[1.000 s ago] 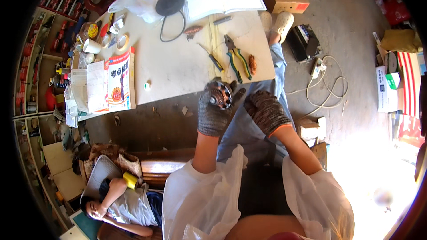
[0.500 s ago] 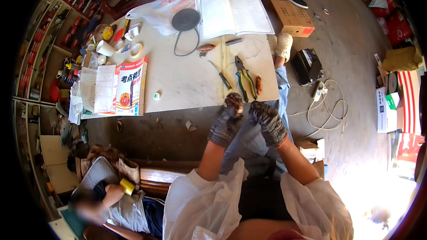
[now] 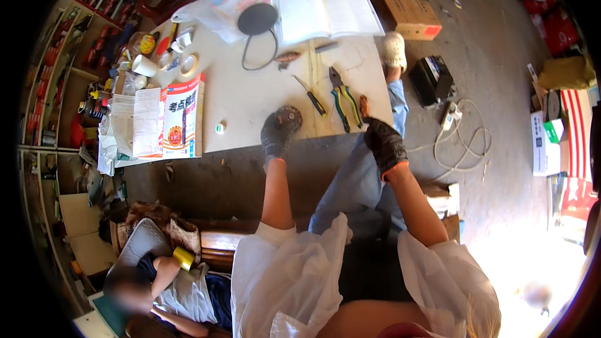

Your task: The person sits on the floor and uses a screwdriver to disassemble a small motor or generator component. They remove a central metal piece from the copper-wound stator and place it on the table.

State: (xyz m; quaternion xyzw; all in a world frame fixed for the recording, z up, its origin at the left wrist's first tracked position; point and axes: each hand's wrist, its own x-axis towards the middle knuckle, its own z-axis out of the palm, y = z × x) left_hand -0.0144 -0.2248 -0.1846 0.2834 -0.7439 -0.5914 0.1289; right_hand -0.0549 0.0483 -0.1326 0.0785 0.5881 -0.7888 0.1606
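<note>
My left hand, in a grey knit glove, is closed at the table's near edge. Something dark and roundish shows at its top, too unclear to name. My right hand, also gloved, has its fingers drawn together at the table's near right corner. Its fingertips are just below a small reddish-brown bundle; whether they hold anything is hidden. Between the hands lie pliers with green and yellow handles, jaws pointing away. Left of them is a slim pointed tool with a black and yellow handle.
On the table are an open book, a black disc with a cord loop, another brown bundle, tape rolls and an upright book. A carton, black box and cable lie on the floor.
My hands, close together before, have parted. The left moved left to the table edge; the right moved up toward the reddish-brown bundle beside the pliers.
</note>
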